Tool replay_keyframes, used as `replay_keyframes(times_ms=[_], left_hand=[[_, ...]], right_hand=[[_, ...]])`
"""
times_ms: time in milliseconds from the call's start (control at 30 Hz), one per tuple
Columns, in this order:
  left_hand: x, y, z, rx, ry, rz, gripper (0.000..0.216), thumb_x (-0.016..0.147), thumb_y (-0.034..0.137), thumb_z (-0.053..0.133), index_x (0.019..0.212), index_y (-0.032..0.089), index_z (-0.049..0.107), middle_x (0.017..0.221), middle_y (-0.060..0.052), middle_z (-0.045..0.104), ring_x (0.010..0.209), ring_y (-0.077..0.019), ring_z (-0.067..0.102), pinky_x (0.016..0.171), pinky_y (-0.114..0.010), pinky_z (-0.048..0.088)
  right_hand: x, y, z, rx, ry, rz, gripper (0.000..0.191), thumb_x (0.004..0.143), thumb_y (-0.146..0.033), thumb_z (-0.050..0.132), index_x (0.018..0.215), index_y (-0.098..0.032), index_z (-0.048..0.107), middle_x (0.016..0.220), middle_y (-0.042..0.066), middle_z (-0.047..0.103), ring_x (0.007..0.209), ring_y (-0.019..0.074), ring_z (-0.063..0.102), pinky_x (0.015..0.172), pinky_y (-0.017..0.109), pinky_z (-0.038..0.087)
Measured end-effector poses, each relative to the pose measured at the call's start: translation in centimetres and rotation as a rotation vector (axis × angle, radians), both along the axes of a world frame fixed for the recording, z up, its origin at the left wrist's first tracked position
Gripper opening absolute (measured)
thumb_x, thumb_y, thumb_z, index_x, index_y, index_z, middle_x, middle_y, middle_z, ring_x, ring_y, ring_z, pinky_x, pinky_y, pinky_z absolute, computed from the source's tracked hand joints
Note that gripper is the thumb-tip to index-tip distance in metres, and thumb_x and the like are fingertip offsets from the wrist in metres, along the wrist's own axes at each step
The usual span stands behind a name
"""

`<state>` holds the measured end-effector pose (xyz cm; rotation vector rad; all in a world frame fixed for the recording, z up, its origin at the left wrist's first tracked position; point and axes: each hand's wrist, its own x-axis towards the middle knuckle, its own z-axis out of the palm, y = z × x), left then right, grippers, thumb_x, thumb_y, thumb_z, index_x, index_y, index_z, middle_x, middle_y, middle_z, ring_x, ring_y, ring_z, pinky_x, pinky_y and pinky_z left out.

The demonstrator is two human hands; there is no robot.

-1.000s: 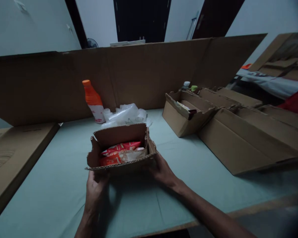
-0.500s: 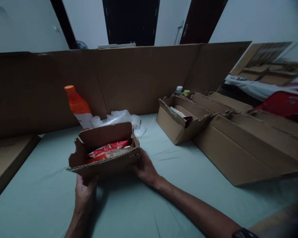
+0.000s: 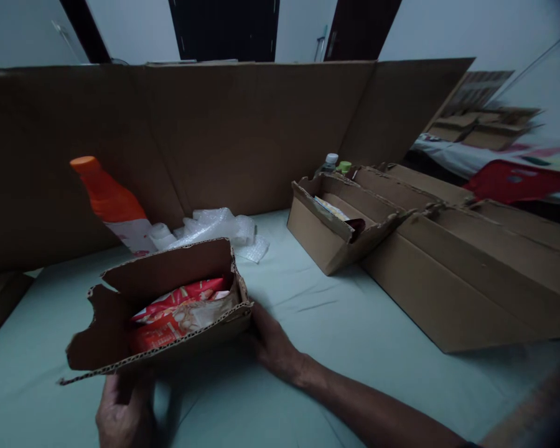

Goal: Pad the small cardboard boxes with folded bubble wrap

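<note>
Between my two hands is an open cardboard box [image 3: 168,264], tilted with its left end nearer to me. Red snack packets [image 3: 182,311] lie inside it. My left hand [image 3: 125,407] grips the near left bottom of the box, its fingertips hidden beneath the cardboard. At the right end, my right hand [image 3: 275,345] is closed around the lower corner, with part of the fingers out of sight behind it. Just beyond the box are crumpled bubble wrap [image 3: 219,227] and a bottle with an orange top and white lower part [image 3: 116,202].
On the right stand several more open cardboard boxes [image 3: 429,274], one holding a packet [image 3: 331,208]. Two capped bottles [image 3: 330,163] show behind them. A tall cardboard panel [image 3: 238,137] closes off the back of the green cloth [image 3: 308,323]. A red chair [image 3: 518,180] is beyond, at right.
The box has come nearer to me and to the left, its left end swinging toward me. Both hands keep hold of it, and more of the packets shows. The view has shifted too.
</note>
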<state>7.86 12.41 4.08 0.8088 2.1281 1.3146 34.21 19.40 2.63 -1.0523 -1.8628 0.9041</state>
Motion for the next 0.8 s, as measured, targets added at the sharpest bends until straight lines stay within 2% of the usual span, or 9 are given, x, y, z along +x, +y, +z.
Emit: replay_keyframes(times_ms=[100, 167, 267, 367, 467, 533, 600, 667, 800], left_hand=[[-0.1, 0.0, -0.1, -0.032, -0.011, 0.002, 0.047, 0.072, 0.055, 0.067, 0.111, 0.028, 0.067, 0.100, -0.003, 0.073, 0.102, -0.0317, 0.065, 0.096, -0.049, 0.048], [-0.1, 0.0, -0.3, -0.032, -0.024, -0.028, 0.051, 0.070, 0.057, 0.068, 0.112, 0.027, 0.067, 0.101, -0.004, 0.073, 0.105, -0.0329, 0.065, 0.099, -0.050, 0.045], [0.3, -0.1, -0.2, -0.019, -0.022, -0.061, 0.054, 0.072, 0.057, 0.068, 0.116, 0.026, 0.066, 0.102, -0.005, 0.073, 0.106, -0.0329, 0.064, 0.102, -0.049, 0.043], [0.7, 0.0, 0.1, -0.010, -0.004, -0.054, 0.053, 0.073, 0.058, 0.067, 0.116, 0.026, 0.066, 0.102, -0.004, 0.073, 0.104, -0.0315, 0.064, 0.096, -0.045, 0.046], [0.9, 0.2, 0.3, -0.015, 0.018, -0.058, 0.051, 0.074, 0.059, 0.065, 0.113, 0.026, 0.067, 0.098, -0.004, 0.073, 0.100, -0.0304, 0.065, 0.088, -0.041, 0.047], [1.0, 0.3, 0.4, -0.010, 0.017, -0.058, 0.052, 0.075, 0.060, 0.063, 0.113, 0.025, 0.066, 0.098, -0.005, 0.073, 0.100, -0.0306, 0.065, 0.088, -0.041, 0.046], [0.8, 0.4, 0.3, 0.010, 0.007, -0.056, 0.053, 0.074, 0.061, 0.063, 0.112, 0.024, 0.066, 0.099, -0.005, 0.074, 0.101, -0.0306, 0.065, 0.088, -0.040, 0.046], [0.5, 0.5, 0.1, 0.025, -0.011, -0.065, 0.056, 0.069, 0.062, 0.065, 0.108, 0.022, 0.067, 0.098, -0.006, 0.074, 0.100, -0.0308, 0.065, 0.084, -0.039, 0.049], [-0.1, 0.8, -0.3, 0.058, -0.035, -0.091, 0.060, 0.064, 0.064, 0.068, 0.104, 0.019, 0.067, 0.095, -0.007, 0.072, 0.094, -0.0302, 0.066, 0.080, -0.039, 0.051]], right_hand=[[1.6, 0.7, 1.3, 0.008, -0.077, 0.118, 0.073, 0.078, -0.011, 0.056, 0.149, -0.023, 0.045, 0.150, 0.011, 0.053, 0.136, 0.0288, 0.052, 0.111, 0.048, 0.047], [3.2, 2.2, 2.5, 0.041, -0.165, 0.132, 0.064, 0.078, -0.010, 0.055, 0.141, -0.023, 0.056, 0.145, 0.010, 0.058, 0.132, 0.0276, 0.056, 0.111, 0.049, 0.047], [4.9, 6.5, 4.5, 0.149, -0.335, -0.050, 0.042, 0.087, -0.014, 0.052, 0.125, -0.021, 0.069, 0.140, 0.011, 0.062, 0.131, 0.0273, 0.056, 0.112, 0.051, 0.044], [4.4, 12.3, 5.8, 0.173, -0.507, -0.184, 0.038, 0.085, -0.007, 0.054, 0.116, -0.018, 0.073, 0.148, 0.013, 0.054, 0.136, 0.0291, 0.048, 0.114, 0.051, 0.037], [2.7, 17.0, 6.2, 0.111, -0.495, -0.230, 0.041, 0.078, 0.002, 0.055, 0.110, -0.015, 0.074, 0.147, 0.016, 0.056, 0.137, 0.0308, 0.047, 0.114, 0.052, 0.034], [2.2, 18.4, 6.4, 0.096, -0.413, -0.266, 0.042, 0.078, 0.002, 0.054, 0.112, -0.013, 0.073, 0.140, 0.018, 0.061, 0.132, 0.0308, 0.051, 0.113, 0.053, 0.034], [3.0, 18.0, 6.8, 0.096, -0.304, -0.334, 0.040, 0.081, -0.004, 0.054, 0.117, -0.013, 0.070, 0.141, 0.018, 0.060, 0.131, 0.0308, 0.051, 0.114, 0.053, 0.033], [4.8, 15.8, 7.2, 0.088, -0.174, -0.423, 0.038, 0.086, -0.016, 0.055, 0.122, -0.014, 0.067, 0.141, 0.017, 0.059, 0.129, 0.0304, 0.052, 0.112, 0.051, 0.037], [8.4, 7.2, 6.9, -0.046, 0.071, -0.534, 0.048, 0.094, -0.050, 0.041, 0.111, -0.015, 0.069, 0.106, 0.015, 0.070, 0.090, 0.0269, 0.066, 0.078, 0.043, 0.055]])
